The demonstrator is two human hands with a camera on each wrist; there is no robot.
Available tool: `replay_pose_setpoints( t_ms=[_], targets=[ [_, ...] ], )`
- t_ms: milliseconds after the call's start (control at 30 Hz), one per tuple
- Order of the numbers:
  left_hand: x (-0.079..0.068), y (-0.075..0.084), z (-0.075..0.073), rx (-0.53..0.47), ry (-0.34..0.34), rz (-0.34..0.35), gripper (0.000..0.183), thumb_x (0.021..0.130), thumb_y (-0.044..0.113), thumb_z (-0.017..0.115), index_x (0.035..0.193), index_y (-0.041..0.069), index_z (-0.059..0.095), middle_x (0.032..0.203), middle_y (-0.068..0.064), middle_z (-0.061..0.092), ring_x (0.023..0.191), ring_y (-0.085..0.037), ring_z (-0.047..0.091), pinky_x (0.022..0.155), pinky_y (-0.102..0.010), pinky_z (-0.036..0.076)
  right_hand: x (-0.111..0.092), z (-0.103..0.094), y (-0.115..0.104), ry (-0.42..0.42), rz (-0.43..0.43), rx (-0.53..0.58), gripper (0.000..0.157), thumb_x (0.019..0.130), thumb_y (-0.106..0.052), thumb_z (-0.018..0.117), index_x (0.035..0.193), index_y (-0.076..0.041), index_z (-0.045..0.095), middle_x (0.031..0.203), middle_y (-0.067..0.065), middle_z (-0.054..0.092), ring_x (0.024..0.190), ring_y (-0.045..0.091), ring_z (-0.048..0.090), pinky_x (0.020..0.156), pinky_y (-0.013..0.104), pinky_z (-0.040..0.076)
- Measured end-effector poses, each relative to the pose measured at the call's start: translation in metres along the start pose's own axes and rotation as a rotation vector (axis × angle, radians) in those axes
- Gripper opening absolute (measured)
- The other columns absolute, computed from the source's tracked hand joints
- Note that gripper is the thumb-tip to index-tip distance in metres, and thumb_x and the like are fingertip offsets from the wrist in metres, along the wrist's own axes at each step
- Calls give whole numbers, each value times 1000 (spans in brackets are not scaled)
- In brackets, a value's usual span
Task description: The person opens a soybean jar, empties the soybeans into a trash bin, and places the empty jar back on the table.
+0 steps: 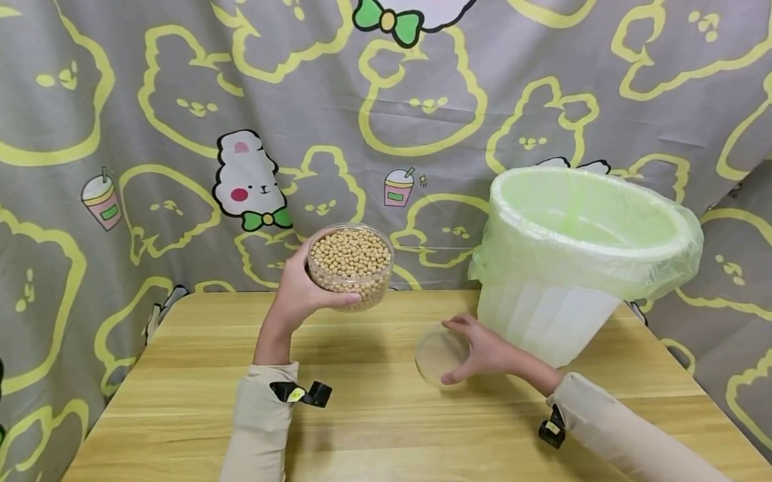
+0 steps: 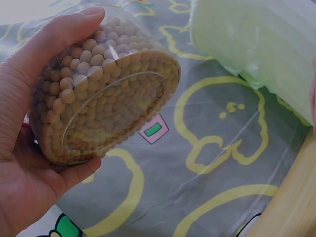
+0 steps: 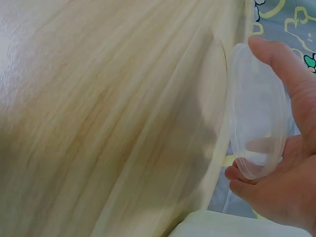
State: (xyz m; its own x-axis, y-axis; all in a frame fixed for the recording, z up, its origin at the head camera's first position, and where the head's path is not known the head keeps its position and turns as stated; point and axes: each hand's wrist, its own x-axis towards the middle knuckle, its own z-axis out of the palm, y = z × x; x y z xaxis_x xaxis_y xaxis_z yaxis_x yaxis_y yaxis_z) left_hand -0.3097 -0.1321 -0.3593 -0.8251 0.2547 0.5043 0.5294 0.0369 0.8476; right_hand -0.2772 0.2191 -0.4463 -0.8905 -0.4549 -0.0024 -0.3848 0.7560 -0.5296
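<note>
Overall, patterned curtain [image 1: 322, 117]: grey with yellow outlines, filling the upper frame.
Wooden table [image 1: 375, 454]: lower half of the frame.
White bin [image 1: 542, 323]: right of centre, lined with a pale green bag [image 1: 530, 256].
Clear tub [image 1: 377, 283]: centre, mouth up, raised above the tabletop.
Left hand [image 1: 300, 287]: partly closed, thumb and fingers curled round the tub.
Right hand [image 1: 481, 348]: lower right of centre, gripping the lid between spread thumb and fingers.
Clear lid [image 1: 439, 354]: just below centre.
Round beans [image 1: 349, 251]: nearly filling the tub.

Above the glossy yellow wood-grain table [image 1: 375, 454]: a shiny, round, clear-plastic tub [image 1: 370, 293] and a smooth, translucent plastic disc [image 1: 438, 356]; on it, a white plastic bin [image 1: 535, 316] in crinkled green film [image 1: 571, 263]; behind it, matt grey cloth [image 1: 329, 117].
</note>
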Motion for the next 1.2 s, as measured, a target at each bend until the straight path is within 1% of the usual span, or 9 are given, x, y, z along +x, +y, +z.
replay_pose_setpoints(
  t_ms=[200,433,700,1000,1133,1200],
  targets=[
    [0,0,0,-1,-7,-16,105,61,3,97,152,21,46,149,-6,51,135,-25,52,113,-46,45,-1,6,3,-53,-24,0,117,66,-41,95,153,9,36,149,33,38,135,49,45,113,62,41],
    [1,-2,0,-20,-12,-7,106,61,0,96,152,19,45,149,-7,51,134,-25,53,112,-43,46,-2,11,4,-71,-66,-12,116,68,-39,95,152,12,34,146,32,42,133,45,47,112,59,42],
    [1,-2,0,-20,-12,-17,106,61,0,96,152,20,46,149,-6,52,134,-24,53,113,-43,46,-1,13,2,-141,-50,-48,117,72,-41,93,155,11,28,149,31,38,135,43,44,110,57,42],
    [1,-1,1,-21,-26,-27,106,62,0,96,152,21,45,149,-6,51,134,-25,52,112,-44,46,-2,11,0,-153,-42,-49,118,73,-40,92,156,11,26,151,33,35,138,46,41,111,58,42],
    [1,-1,1,-15,-27,-28,106,62,2,96,152,21,45,150,-6,50,135,-26,52,112,-44,46,-4,10,-2,-142,-42,-35,118,72,-38,93,156,10,26,152,36,32,138,50,39,111,62,40],
    [1,-2,1,-11,-27,-28,106,62,3,97,152,21,45,150,-6,50,135,-26,52,112,-44,46,-4,9,-5,-118,-44,-38,116,73,-40,92,156,8,27,153,37,31,139,51,39,112,63,40]
  ],
)
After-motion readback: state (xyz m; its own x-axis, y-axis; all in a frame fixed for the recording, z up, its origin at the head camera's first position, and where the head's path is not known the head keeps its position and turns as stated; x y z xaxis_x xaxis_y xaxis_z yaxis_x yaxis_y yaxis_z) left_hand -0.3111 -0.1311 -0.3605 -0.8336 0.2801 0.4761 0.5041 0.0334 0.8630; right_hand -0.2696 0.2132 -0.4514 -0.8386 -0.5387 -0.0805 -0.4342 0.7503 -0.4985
